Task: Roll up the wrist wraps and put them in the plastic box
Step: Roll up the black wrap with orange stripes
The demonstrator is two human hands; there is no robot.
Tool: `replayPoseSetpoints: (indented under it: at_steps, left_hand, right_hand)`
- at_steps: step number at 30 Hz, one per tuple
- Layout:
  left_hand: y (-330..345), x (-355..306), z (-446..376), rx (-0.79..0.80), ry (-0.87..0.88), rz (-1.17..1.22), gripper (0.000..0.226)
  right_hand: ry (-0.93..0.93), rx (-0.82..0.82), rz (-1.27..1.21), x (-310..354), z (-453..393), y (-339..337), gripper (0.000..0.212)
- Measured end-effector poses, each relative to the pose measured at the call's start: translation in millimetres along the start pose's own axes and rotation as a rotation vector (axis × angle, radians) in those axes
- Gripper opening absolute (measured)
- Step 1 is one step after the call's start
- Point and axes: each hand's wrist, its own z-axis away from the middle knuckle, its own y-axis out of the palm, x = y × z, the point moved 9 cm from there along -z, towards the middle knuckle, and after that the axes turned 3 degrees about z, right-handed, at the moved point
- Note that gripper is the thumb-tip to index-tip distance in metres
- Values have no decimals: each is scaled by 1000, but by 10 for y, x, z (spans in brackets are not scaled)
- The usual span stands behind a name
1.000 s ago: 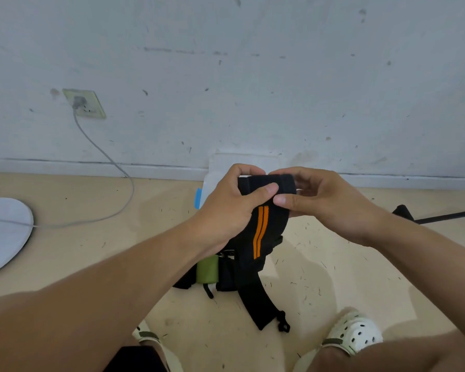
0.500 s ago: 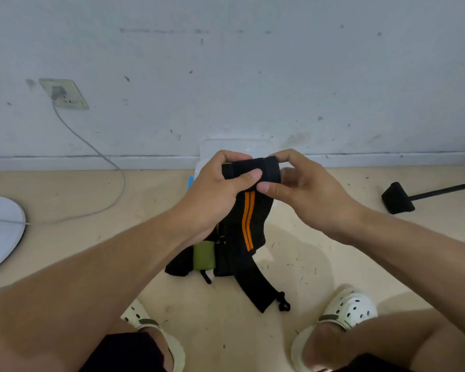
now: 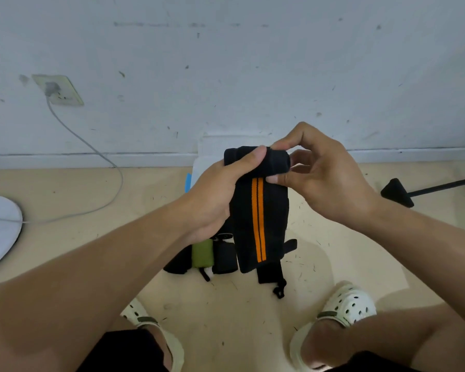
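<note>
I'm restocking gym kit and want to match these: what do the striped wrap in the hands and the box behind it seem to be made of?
The wrist wrap looks like woven elastic fabric, matte black with two orange stripes; it bends softly where the left hand and right hand roll it. The plastic box, mostly hidden, appears to be translucent whitish plastic with a smooth rim.

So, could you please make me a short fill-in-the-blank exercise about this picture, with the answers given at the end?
1. The black wrist wrap held in both hands has two ______ stripes along it.
2. The left hand and the right hand grip the ______ end of the wrap, which is already rolled.
3. The cable runs from a wall socket down to the ______.
4. Below the hands, a ______ roll lies on the floor between black ones.

Missing words: orange; upper; floor; green
</note>
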Motion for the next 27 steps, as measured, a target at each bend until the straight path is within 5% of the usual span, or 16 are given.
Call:
replayPoseSetpoints:
  at_steps: [4, 7, 12, 17, 22, 27]
  left_hand:
    - [-26, -9, 14, -7, 6, 94, 42]
    - [-92, -14, -13, -48, 43, 100, 57]
    - [-125, -40, 4, -101, 89, 150, 37]
    - [-122, -24, 0, -100, 109, 74, 42]
    - [-119, -2, 3, -132, 56, 57, 78]
    - [12, -18, 34, -37, 43, -72, 60]
  right_hand:
    - [74, 88, -55, -23, -28, -2, 34]
    - [189, 116, -185, -115, -30, -11, 36]
    - [349, 185, -339, -262, -14, 96, 48]
    - [334, 202, -295, -275, 10, 113, 28]
    - [283, 117, -318, -244, -33, 55, 27]
    - [198, 25, -251, -158, -57, -54, 33]
